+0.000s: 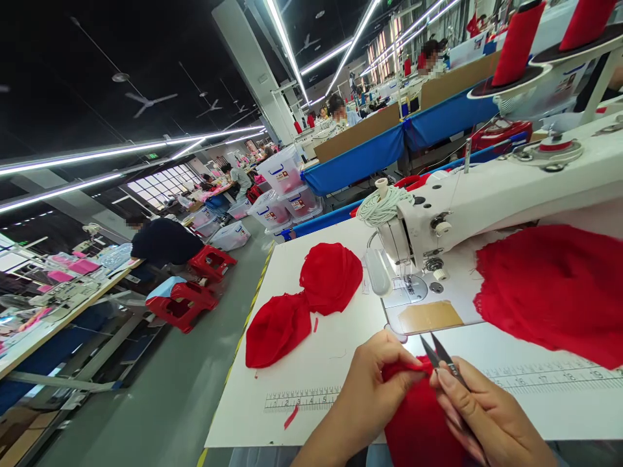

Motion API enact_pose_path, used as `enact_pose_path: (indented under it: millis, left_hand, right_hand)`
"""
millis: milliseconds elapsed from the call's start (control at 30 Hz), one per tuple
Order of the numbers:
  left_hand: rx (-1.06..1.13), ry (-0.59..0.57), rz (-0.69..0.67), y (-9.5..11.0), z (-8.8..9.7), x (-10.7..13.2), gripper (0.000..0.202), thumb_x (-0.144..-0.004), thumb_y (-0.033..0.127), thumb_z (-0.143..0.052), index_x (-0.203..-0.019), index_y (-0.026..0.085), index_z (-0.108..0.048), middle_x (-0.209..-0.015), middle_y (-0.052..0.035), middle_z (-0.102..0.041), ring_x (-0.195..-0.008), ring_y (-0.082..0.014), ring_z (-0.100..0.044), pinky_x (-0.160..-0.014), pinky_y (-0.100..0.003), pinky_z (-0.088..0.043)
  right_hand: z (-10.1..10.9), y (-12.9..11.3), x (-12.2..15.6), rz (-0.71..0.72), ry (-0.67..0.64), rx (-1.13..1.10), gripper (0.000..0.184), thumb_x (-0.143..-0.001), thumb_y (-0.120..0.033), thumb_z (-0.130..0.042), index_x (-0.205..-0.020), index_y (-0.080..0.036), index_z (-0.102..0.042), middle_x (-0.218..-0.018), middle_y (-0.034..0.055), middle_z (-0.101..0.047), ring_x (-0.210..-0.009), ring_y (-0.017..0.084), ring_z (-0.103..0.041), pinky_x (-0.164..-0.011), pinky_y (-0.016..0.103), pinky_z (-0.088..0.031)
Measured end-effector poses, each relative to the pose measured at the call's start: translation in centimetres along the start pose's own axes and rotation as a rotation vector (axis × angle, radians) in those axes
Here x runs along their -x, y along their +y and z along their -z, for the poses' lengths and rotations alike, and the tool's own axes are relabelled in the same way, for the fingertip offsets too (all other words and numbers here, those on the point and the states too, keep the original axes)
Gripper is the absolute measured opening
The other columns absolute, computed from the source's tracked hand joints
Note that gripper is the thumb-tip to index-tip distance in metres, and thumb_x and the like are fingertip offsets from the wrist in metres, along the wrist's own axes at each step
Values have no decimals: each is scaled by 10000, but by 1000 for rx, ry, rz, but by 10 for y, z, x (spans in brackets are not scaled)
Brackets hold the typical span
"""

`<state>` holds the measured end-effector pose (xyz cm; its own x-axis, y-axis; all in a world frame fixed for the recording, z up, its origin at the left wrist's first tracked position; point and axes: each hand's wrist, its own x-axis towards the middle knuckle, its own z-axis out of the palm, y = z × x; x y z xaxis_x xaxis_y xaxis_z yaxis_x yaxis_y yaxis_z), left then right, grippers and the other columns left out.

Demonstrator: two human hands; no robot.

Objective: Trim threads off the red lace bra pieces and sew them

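Between finger and thumb, my left hand (pixel 377 383) pinches the edge of a piece of red fabric (pixel 421 421), which hangs down over the table's front edge. My right hand (pixel 481 405) grips a pair of dark thread snips (pixel 448 363). Their two pointed blades are a little apart, right beside the pinched edge. Whether the blades touch the fabric I cannot tell. Two joined red fabric cups (pixel 331 279) lie on the white table to the left. A sewing machine (pixel 438 220) stands just beyond my hands.
More red fabric (pixel 555 292) is heaped at the right, by the machine. Red scraps (pixel 291 417) lie near a printed ruler (pixel 304 399) on the white tabletop (pixel 243 415). Red stools (pixel 182 301) and clear plastic bins (pixel 280 168) stand across the aisle. Other people sit at machines further off.
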<state>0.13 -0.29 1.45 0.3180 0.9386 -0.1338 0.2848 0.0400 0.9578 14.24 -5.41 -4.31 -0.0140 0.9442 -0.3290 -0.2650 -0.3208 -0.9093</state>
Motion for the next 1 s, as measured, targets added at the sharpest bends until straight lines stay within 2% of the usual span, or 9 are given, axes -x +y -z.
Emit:
enact_pose_path:
  millis: [133, 200, 267, 367, 467, 567, 700, 833, 1000]
  left_hand:
    - [31, 2, 7, -3, 5, 1, 95, -745, 257, -654, -683, 185, -643, -800, -30, -569, -793, -185, -507, -734, -284, -366]
    - [106, -27, 92, -5, 9, 1, 145, -766, 322, -662, -762, 177, -657, -794, -25, -589, -775, -176, -509, -732, -280, -365]
    - [189, -47, 174, -7, 11, 1, 241, -755, 396, -692, -816, 164, -662, -759, -13, -595, -736, -158, -502, -703, -266, -357]
    - [281, -58, 218, -8, 11, 1, 350, -693, 466, -757, -809, 151, -659, -731, -1, -596, -704, -137, -491, -669, -244, -348]
    - [315, -63, 247, -9, 7, 1, 380, -630, 457, -815, -772, 146, -651, -695, 8, -598, -649, -118, -484, -626, -233, -349]
    - [297, 12, 262, -10, 1, -1, 364, -599, 432, -841, -715, 139, -658, -650, 9, -606, -605, -112, -488, -590, -229, -350]
    - [382, 76, 294, -13, -3, -3, 342, -595, 421, -846, -738, 134, -728, -697, -22, -680, -649, -134, -551, -629, -236, -398]
    - [474, 63, 367, -14, 1, -4, 343, -569, 400, -867, -751, 132, -755, -697, -33, -706, -659, -135, -580, -640, -228, -411]
    - [506, 25, 363, -14, 3, -6, 334, -585, 385, -859, -778, 127, -773, -685, -48, -720, -672, -144, -598, -654, -232, -428]
  right_hand:
    - [6, -9, -11, 191, 141, 60, 411, -779, -652, -630, -809, -242, -613, -630, -16, -569, -564, 155, -579, -533, 222, -525]
    - [9, -12, -19, 293, 173, 115, 382, -763, -601, -675, -905, -246, -659, -768, 18, -689, -727, 202, -669, -674, 245, -557]
    - [10, -13, -26, 319, 133, 140, 381, -767, -562, -678, -973, -242, -691, -925, 43, -751, -858, 233, -697, -788, 272, -553]
    - [9, -11, -30, 307, 58, 182, 313, -799, -491, -653, -944, -221, -717, -891, 48, -772, -789, 231, -707, -735, 278, -561]
    - [6, -10, -28, 333, 88, 220, 248, -819, -438, -630, -889, -218, -720, -767, 31, -757, -701, 218, -696, -633, 256, -550]
    - [4, -13, -25, 353, 130, 258, 217, -827, -426, -618, -832, -227, -703, -700, 17, -733, -641, 200, -679, -585, 238, -539]
    - [10, -16, -26, 391, 98, 310, 262, -846, -484, -603, -857, -236, -686, -754, 28, -724, -723, 215, -689, -658, 251, -562]
    - [21, -13, -20, 411, 180, 363, 349, -872, -543, -544, -1008, -265, -704, -735, 15, -691, -784, 227, -682, -731, 269, -555]
    - [23, -4, -6, 498, 45, 399, 294, -895, -479, -550, -1068, -315, -722, -880, 1, -756, -789, 195, -691, -735, 226, -528]
